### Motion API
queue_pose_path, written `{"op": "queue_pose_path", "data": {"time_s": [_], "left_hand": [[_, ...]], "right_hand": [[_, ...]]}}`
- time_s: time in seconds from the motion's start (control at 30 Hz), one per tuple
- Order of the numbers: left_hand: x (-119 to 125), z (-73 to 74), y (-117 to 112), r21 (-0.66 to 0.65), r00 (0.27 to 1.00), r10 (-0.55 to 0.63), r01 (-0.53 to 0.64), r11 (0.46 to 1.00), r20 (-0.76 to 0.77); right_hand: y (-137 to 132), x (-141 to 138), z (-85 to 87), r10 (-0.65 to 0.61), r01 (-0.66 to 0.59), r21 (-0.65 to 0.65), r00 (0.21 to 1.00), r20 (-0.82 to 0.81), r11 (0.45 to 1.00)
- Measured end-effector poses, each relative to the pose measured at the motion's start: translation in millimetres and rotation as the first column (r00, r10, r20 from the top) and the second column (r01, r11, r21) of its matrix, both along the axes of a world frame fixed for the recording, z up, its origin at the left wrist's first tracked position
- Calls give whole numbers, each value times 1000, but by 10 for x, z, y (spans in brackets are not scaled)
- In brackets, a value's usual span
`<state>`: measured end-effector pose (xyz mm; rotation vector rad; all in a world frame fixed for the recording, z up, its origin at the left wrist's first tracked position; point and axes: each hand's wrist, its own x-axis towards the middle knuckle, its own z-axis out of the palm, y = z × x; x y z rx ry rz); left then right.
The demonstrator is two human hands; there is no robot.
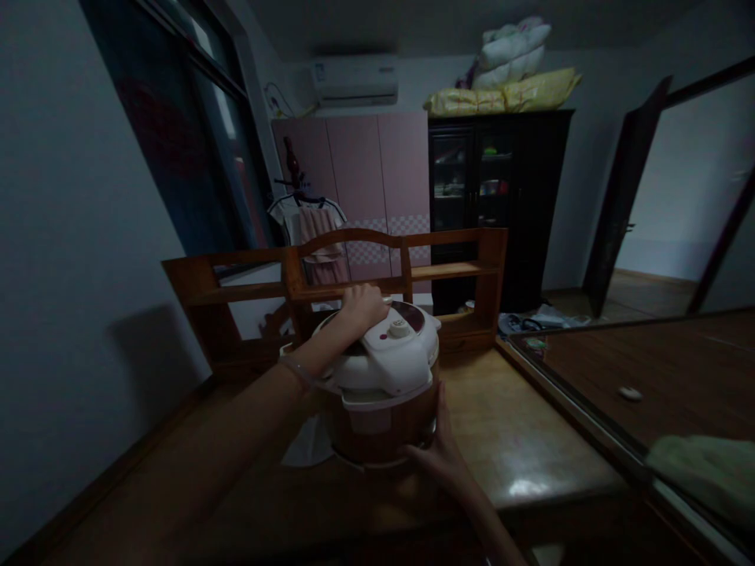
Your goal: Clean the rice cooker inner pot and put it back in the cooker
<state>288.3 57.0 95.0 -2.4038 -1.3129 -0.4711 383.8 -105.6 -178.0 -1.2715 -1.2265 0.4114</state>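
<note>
An electric pressure cooker with a white lid and a brownish body stands on the wooden desk in front of me. My left hand reaches over the top, its fingers closed around the lid's handle, which it mostly hides. Low on the right side, my right hand grips the cooker's body, thumb on the front and fingers along the side. A round valve knob and a small red button show on the lid. Something white and thin lies by the cooker's lower left.
A wooden shelf unit rises at the desk's back edge. To the left is a wall with a dark window. A brown surface with a small white object and pale cloth lies right. Pink and black cabinets stand behind.
</note>
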Motion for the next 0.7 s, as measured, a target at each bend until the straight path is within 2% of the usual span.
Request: {"op": "queue_pose_path", "data": {"time_s": [0.2,0.7], "left_hand": [[34,-6,-17,-10,998,59,-59,998,20],[13,0,-46,14,997,66,-67,998,40]], "right_hand": [[45,-1,-56,-21,21,27,1000,-18,999],[2,17,-92,-89,87,36,994,69,996]]}}
